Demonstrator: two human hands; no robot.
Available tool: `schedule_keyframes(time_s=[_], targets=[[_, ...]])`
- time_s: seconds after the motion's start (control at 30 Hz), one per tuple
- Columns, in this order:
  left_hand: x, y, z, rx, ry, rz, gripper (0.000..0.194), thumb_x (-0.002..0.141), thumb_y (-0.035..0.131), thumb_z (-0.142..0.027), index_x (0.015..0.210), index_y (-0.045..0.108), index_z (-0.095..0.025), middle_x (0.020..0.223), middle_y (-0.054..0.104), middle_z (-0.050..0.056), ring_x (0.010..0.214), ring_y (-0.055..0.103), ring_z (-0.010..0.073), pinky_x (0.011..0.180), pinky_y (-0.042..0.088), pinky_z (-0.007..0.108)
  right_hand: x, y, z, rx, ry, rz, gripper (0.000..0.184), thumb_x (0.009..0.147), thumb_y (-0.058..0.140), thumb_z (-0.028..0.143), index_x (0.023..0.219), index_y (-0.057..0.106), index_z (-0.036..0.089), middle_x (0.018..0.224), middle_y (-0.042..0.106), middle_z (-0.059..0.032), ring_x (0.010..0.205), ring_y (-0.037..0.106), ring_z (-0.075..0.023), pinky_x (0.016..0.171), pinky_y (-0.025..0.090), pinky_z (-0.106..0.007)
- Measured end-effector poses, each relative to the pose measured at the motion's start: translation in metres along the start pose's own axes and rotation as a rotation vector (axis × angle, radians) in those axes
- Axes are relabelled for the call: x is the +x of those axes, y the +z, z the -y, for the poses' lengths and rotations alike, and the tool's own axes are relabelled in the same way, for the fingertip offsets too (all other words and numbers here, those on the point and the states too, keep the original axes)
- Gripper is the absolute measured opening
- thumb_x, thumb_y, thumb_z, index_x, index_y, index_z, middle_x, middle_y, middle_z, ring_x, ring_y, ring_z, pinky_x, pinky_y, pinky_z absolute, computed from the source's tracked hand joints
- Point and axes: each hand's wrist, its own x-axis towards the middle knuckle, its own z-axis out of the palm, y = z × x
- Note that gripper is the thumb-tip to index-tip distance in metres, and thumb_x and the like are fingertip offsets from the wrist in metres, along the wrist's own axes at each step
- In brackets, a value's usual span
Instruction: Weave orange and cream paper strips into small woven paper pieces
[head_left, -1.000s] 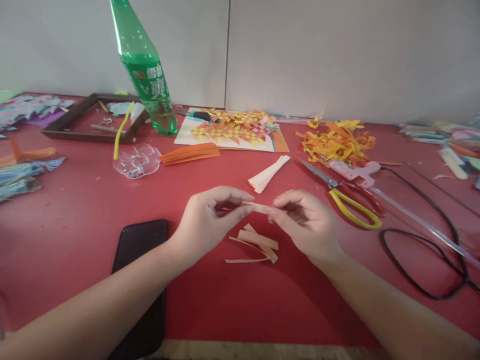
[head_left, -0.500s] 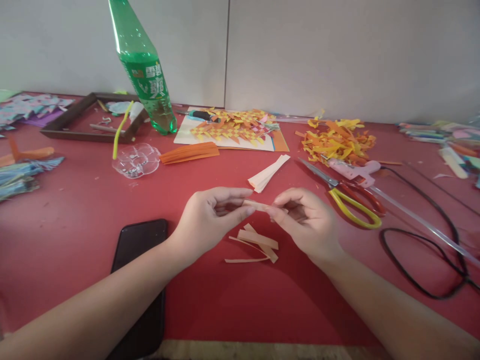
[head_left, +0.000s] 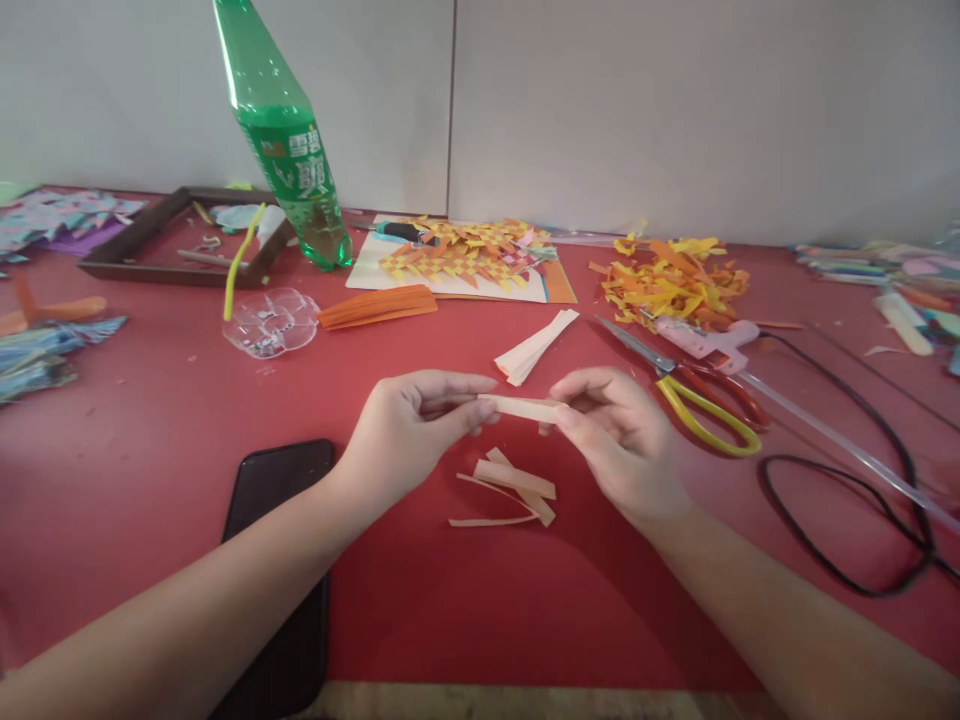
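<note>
A pale cream paper strip (head_left: 523, 407) is stretched level between my two hands, above the red table. My left hand (head_left: 416, 425) pinches its left end between thumb and fingers. At the other end, my right hand (head_left: 615, 435) grips it the same way, fingers curled behind. Below the strip, several loose cream paper strips (head_left: 516, 480) lie crossed on the table. Just beyond my hands rests a fanned stack of cream strips (head_left: 536, 346).
Scissors (head_left: 709, 410) and a pink glue gun (head_left: 709, 342) with a black cord lie right. A phone (head_left: 277, 490) sits beneath my left forearm. Behind are a green bottle (head_left: 289, 150), orange strips (head_left: 379, 305), a clear tray (head_left: 274, 322), a dark frame (head_left: 135, 235) and yellow-orange paper pieces (head_left: 675, 280).
My hands have drawn slightly apart, so more of the cream strip shows between them. The things on the table lie as before.
</note>
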Motion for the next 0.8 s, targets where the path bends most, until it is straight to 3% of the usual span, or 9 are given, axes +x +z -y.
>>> schedule_keyframes(time_s=[0.5,0.57,0.7,0.8], targets=[[0.007,-0.003,0.001,-0.03,-0.046,-0.056,0.023,0.072,0.079,-0.03,0.087,0.071,-0.015,0.078,0.075,0.004,0.072,0.07,0.0127,0.073,0.057,0.023,0.011,-0.001,-0.008,0.008,-0.002,-0.043,0.018,0.086,0.066,0.026,0.08,0.049,0.024,0.072,0.063,0.0033,0.068,0.066,-0.0133,0.069,0.055,-0.029],[0.006,-0.004,0.001,-0.006,-0.09,0.004,0.023,0.073,0.077,-0.029,0.089,0.07,-0.015,0.078,0.074,0.004,0.072,0.07,0.0128,0.073,0.057,0.024,0.014,-0.004,-0.01,-0.058,0.009,-0.048,0.014,0.087,0.065,0.03,0.084,0.053,0.024,0.076,0.063,0.0021,0.071,0.065,-0.0138,0.068,0.054,-0.029],[0.003,-0.002,0.003,0.143,-0.221,0.281,0.02,0.075,0.072,-0.028,0.09,0.067,-0.015,0.074,0.072,0.003,0.061,0.066,0.0121,0.06,0.055,0.023,0.02,-0.015,-0.017,-0.341,-0.07,-0.025,0.013,0.089,0.062,0.037,0.092,0.061,0.025,0.087,0.066,-0.0026,0.082,0.064,-0.0171,0.078,0.053,-0.034],[-0.002,0.001,0.003,0.357,-0.091,0.377,0.013,0.077,0.068,-0.028,0.085,0.069,-0.017,0.08,0.073,0.004,0.064,0.066,0.0131,0.06,0.053,0.023,0.024,-0.018,-0.022,-0.669,-0.185,0.097,0.022,0.094,0.052,0.039,0.107,0.066,0.029,0.115,0.066,-0.0067,0.11,0.056,-0.0246,0.099,0.043,-0.046]])
